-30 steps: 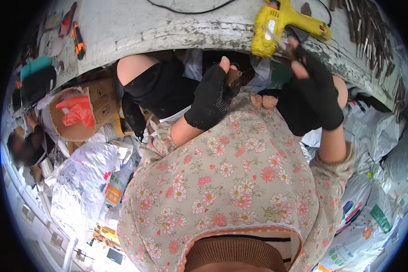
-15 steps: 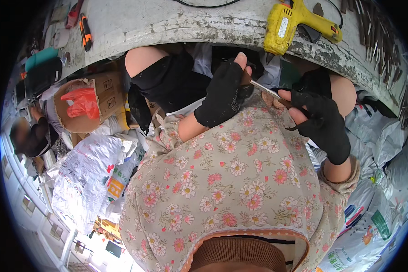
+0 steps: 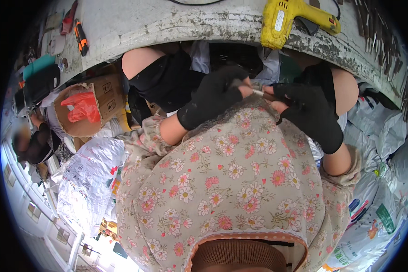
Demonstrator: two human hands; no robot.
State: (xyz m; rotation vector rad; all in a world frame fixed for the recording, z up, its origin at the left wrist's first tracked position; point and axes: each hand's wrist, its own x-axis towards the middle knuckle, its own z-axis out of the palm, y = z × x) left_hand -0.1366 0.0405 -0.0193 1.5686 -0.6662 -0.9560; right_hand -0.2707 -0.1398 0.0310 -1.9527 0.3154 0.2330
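Both my hands wear black fingerless gloves and meet over my lap, just off the bench edge. My right hand (image 3: 310, 111) is closed round the brown handle of a slim tool with a metal shaft (image 3: 258, 92). At the shaft's far end, the fingertips of my left hand (image 3: 215, 95) are pinched together, a little blurred. Whatever they grip is hidden by the fingers and glove. Beneath the hands lies the floral apron (image 3: 235, 172) covering my front.
On the whitish worn bench (image 3: 167, 27) lie a yellow glue gun (image 3: 276, 25), an orange-black utility knife (image 3: 80, 38) and several slim tools (image 3: 381, 41). A cardboard box (image 3: 106, 99) holds a red bag (image 3: 84, 107). Plastic bags (image 3: 90, 177) flank me; another person (image 3: 34, 140) sits far left.
My hands have drawn together, and less of the metal shaft shows between them. The left hand has moved slightly down and turned its back upward.
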